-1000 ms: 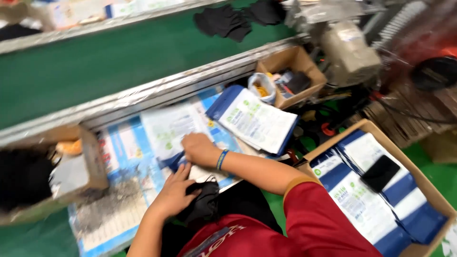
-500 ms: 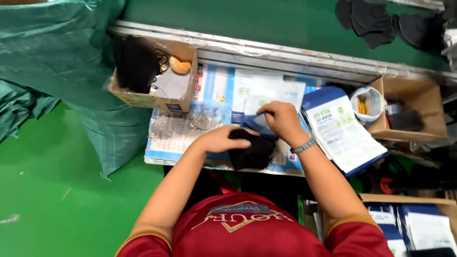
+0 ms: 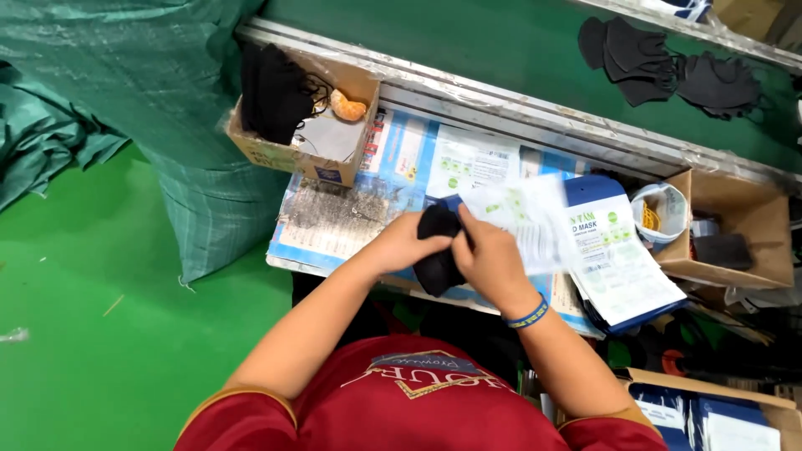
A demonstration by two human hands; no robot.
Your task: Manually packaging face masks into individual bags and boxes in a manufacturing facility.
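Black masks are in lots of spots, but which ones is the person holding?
The black bundle pinched between the left hand and right hand. The others lie loose on the green belt or stand in the cardboard box.

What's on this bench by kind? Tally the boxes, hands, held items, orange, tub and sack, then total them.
Boxes: 3
Hands: 2 (left hand, right hand)
Mask, held: 1
Pouch, held: 1
Orange: 1
Tub: 1
Sack: 1
Total: 10
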